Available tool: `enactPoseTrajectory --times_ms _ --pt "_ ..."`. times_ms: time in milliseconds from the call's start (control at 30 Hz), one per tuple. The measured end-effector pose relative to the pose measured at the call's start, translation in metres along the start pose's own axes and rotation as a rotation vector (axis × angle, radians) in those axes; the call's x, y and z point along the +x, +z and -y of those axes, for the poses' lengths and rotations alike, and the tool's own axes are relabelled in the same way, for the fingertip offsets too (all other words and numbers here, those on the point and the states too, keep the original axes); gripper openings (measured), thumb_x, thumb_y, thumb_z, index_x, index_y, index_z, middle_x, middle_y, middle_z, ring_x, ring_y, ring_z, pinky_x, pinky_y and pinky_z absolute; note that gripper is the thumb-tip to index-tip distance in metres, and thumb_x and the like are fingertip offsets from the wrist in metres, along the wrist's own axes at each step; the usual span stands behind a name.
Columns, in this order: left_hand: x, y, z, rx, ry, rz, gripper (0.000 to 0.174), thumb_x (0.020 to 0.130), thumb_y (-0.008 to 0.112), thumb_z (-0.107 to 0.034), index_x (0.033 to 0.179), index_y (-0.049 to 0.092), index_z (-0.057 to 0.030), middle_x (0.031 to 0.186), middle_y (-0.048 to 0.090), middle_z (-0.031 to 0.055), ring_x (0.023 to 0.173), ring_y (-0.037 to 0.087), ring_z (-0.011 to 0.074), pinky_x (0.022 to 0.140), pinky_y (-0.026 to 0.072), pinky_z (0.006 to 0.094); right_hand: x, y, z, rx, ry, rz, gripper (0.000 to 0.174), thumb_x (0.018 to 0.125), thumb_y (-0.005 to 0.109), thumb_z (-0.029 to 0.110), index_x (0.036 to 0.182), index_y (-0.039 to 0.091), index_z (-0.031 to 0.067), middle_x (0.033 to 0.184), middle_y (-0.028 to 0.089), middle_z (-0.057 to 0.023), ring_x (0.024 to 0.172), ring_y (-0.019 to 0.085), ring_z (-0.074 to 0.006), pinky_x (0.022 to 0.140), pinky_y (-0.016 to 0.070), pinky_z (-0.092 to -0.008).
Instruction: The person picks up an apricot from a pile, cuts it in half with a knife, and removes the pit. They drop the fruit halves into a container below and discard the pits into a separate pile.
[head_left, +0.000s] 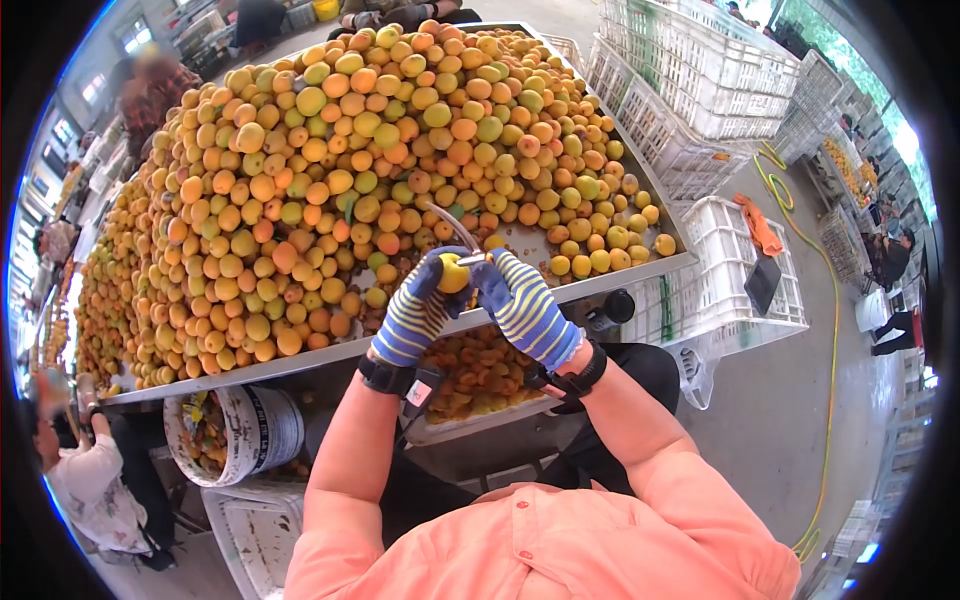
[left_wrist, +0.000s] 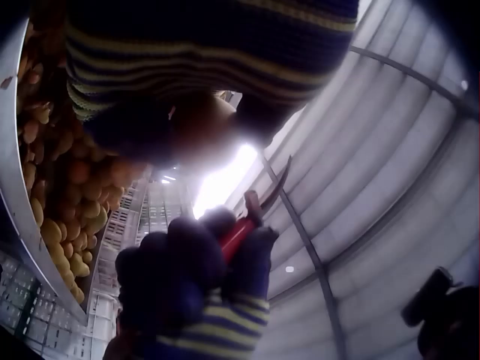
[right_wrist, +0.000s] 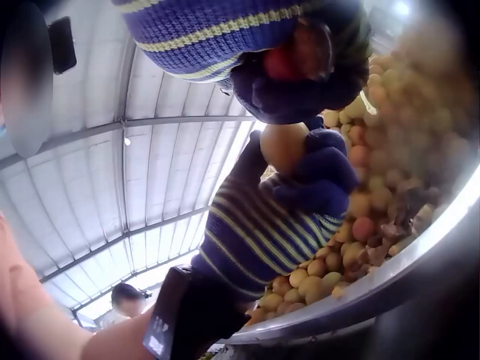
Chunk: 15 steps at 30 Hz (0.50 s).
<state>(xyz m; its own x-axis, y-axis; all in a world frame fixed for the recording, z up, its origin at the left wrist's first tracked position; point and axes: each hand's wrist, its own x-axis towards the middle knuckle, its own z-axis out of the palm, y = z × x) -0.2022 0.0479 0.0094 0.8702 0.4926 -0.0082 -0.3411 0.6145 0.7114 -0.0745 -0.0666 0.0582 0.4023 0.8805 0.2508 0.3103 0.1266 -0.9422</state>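
Note:
My left hand [head_left: 415, 310], in a blue and yellow striped glove, holds a yellow apricot [head_left: 453, 275] over the near edge of the fruit table. Close beside it, my right hand [head_left: 525, 305] in a matching glove grips a knife with a curved blade [head_left: 452, 226]. In the left wrist view the knife's red handle [left_wrist: 237, 238] shows between the gloved fingers, blade pointing up. The right wrist view shows the apricot [right_wrist: 283, 146] between the left thumb and fingers, just below the right hand. Behind both hands rises a large heap of apricots [head_left: 300, 180].
The table's metal rim [head_left: 610, 280] runs just under the hands. Below it sits a tray of split apricots [head_left: 475, 375]. A white bucket [head_left: 268, 430] stands at left; white crates [head_left: 700, 70] are stacked at right, near a yellow hose [head_left: 832, 350]. Another person [head_left: 100, 480] sits at far left.

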Motion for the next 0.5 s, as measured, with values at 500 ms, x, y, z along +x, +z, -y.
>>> enactPoseTrajectory --times_ms 500 --pt "-0.007 0.022 -0.003 0.189 0.045 -0.093 0.036 0.093 0.057 -0.034 0.114 0.050 -0.0056 0.102 0.060 0.0074 0.097 0.061 0.0167 0.087 0.0539 0.0328 -0.009 0.010 -0.011 -0.452 -0.113 -0.128 0.021 0.094 0.055 0.019 0.090 0.060 -0.0009 0.065 0.061 -0.0197 0.060 0.061 -0.0366 0.052 0.0454 -0.0415"
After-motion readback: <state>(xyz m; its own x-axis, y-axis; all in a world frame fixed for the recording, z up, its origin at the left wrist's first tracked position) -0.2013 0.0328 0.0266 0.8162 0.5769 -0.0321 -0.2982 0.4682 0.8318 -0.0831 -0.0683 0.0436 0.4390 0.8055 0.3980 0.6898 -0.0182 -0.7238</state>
